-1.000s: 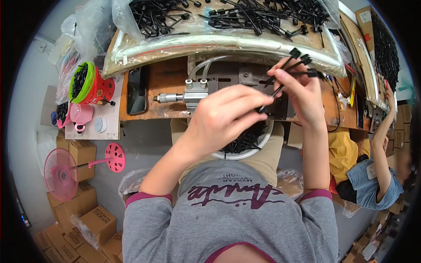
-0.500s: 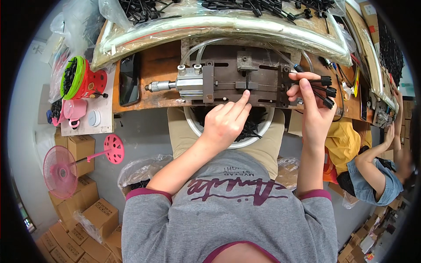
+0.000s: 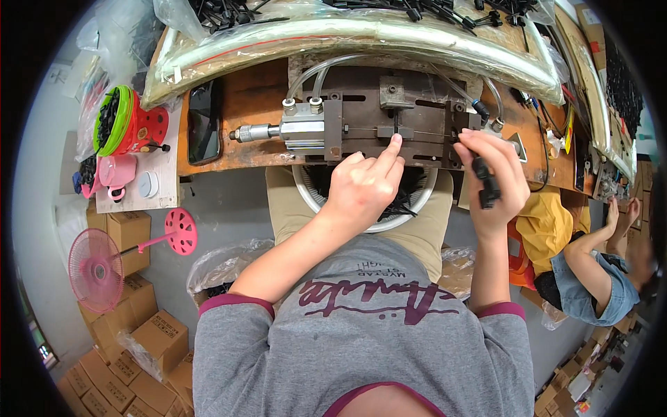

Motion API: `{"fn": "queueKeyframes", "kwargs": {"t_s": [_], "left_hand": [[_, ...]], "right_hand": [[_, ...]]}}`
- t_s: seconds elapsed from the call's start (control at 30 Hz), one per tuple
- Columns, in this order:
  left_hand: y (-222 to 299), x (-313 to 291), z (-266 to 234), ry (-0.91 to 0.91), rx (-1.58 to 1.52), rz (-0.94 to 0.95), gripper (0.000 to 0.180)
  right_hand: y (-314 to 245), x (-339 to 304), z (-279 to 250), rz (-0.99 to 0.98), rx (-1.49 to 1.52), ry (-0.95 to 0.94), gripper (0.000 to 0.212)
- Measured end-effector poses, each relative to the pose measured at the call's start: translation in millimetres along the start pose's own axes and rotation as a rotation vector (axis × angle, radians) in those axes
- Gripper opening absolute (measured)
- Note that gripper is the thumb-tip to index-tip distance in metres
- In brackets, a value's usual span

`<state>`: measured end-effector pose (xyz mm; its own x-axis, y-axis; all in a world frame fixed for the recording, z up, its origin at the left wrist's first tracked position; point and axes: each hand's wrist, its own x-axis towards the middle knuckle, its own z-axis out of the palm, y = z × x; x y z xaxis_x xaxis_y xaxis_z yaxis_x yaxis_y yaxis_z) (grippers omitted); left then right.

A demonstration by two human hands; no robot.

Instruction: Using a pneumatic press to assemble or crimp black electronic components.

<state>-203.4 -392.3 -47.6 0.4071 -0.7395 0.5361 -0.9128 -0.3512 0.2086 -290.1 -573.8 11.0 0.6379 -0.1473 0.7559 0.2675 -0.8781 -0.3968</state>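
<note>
In front of me sits a dark metal fixture (image 3: pixel 425 147) with a silver air cylinder (image 3: pixel 303 132) at its left end. A thin rod runs lengthwise through the small block (image 3: pixel 384 131) at its middle. My left hand (image 3: pixel 365 186) has its index finger stretched out, the tip at that block; the other fingers are partly bent and hold nothing visible. At the fixture's right end, my right hand (image 3: pixel 499 177) has thumb and forefinger pinched together. Several black plastic rods with knobbed ends (image 3: pixel 486 184) are tucked in that hand, blurred; whether the fingertips pinch another piece is hidden.
Under the bench edge, a white-rimmed basket (image 3: pixel 303 191) with black parts sits between my legs. Piles of black parts (image 3: pixel 445 14) lie behind the padded bar (image 3: pixel 347 33). A phone (image 3: pixel 203 125) and a red-green bucket (image 3: pixel 128 125) are left; a co-worker (image 3: pixel 590 267) is right.
My right hand has moved in against the fixture's right end and turned, so the black rods now point downward instead of right. My left hand stays by the block.
</note>
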Motion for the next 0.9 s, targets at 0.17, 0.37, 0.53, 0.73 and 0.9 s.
{"fn": "queueKeyframes", "kwargs": {"t_s": [0.17, 0.37, 0.53, 0.73, 0.9], "left_hand": [[0, 4, -11, -0.042, -0.152, -0.049, 0.032], [14, 15, -44, -0.013, -1.046, -0.313, 0.033], [12, 8, -46, 0.026, -0.720, -0.239, 0.031], [9, -7, -16, 0.064, -0.284, -0.123, 0.027], [5, -4, -5, -0.017, -0.066, -0.022, 0.026]], "right_hand": [[7, -6, 4, -0.206, -0.181, -0.149, 0.036], [1, -11, 16, -0.373, -0.174, -0.166, 0.040], [7, -10, 18, -0.340, -0.159, -0.178, 0.039], [20, -25, 16, -0.152, -0.060, 0.040, 0.040], [19, -32, 23, -0.120, 0.104, 0.101, 0.039]]}}
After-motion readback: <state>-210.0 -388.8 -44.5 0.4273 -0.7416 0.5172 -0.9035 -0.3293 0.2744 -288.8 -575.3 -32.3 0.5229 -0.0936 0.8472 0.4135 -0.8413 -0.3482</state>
